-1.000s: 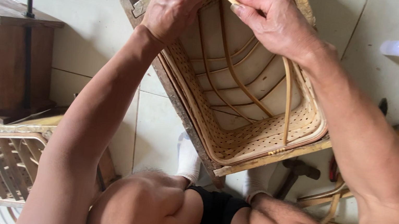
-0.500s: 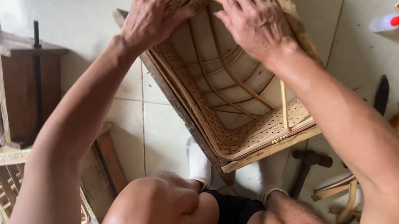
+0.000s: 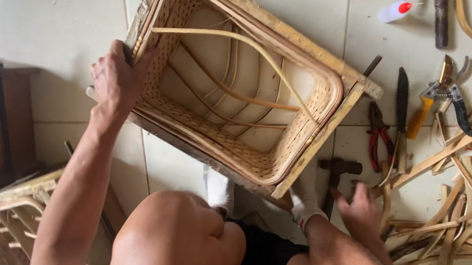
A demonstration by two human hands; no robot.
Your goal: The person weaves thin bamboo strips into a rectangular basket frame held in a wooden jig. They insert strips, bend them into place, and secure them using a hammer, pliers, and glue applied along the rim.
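Head view: a woven rattan basket (image 3: 237, 83) in its wooden frame is steadied on the tiled floor by the left hand (image 3: 114, 80), curled over its rim. The right hand (image 3: 358, 208), fingers spread, is lowered beside a hammer (image 3: 336, 172).

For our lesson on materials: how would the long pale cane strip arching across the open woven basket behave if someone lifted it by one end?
The cane strip would probably flex, not flop: it holds a smooth arch across the basket. It looks thin, so likely light. Its ends seem tucked at the rim, so it might spring when freed.
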